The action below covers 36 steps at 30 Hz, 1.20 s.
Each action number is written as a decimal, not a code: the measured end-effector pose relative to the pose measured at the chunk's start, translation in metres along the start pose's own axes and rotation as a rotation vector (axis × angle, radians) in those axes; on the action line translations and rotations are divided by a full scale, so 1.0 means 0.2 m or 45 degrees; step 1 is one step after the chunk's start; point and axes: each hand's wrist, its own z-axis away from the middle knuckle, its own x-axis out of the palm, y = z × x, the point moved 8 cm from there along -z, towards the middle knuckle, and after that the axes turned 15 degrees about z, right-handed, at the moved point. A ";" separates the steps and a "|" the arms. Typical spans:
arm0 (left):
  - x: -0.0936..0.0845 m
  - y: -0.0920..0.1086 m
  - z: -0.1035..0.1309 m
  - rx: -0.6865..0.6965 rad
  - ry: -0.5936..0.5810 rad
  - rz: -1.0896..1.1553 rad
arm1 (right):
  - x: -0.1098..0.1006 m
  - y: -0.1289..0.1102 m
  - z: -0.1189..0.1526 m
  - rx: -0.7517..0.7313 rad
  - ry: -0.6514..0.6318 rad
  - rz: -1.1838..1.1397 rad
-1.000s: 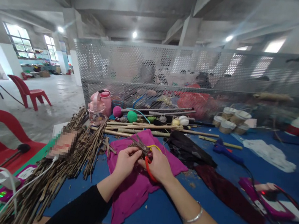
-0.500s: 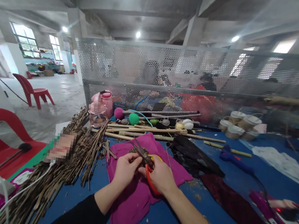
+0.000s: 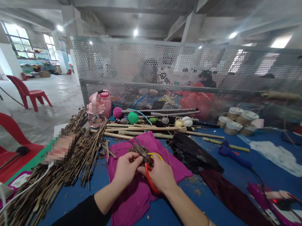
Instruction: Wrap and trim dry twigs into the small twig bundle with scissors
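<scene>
While trimming seems the step in hand, right grip (image 3: 161,175) grasps scissors (image 3: 146,156) over cloth (image 3: 128,220), twelve o'clock half; left grip (image 3: 126,169) close by blades (image 3: 139,148), hold unclear; stems (image 3: 70,165), nine o'clock; next move likely calls for steady alignment.

The magenta cloth (image 3: 129,210) lies spread and wrinkled, one corner trailing nearward. Over its far half are scissors (image 3: 142,150) with dark metal blades, slightly parted, tips angled toward the cloth's far left edge; their handles show red and yellow. Brown, dry-looking bits (image 3: 133,150) cluster over the cloth, beside the blades.
</scene>
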 end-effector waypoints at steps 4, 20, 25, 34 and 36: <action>0.00 0.00 0.00 -0.006 -0.002 -0.001 | 0.00 0.00 0.00 0.023 -0.027 0.042; 0.00 -0.02 -0.02 0.009 -0.073 -0.016 | -0.03 0.00 -0.02 -0.089 0.080 0.073; 0.03 -0.01 0.00 0.010 -0.117 0.014 | -0.03 -0.01 -0.02 -0.131 0.140 0.051; 0.02 0.02 0.01 0.001 -0.079 -0.013 | 0.01 0.02 -0.02 -0.033 0.036 0.058; 0.01 0.02 0.00 0.020 -0.056 -0.040 | 0.01 0.03 -0.02 -0.013 0.015 0.087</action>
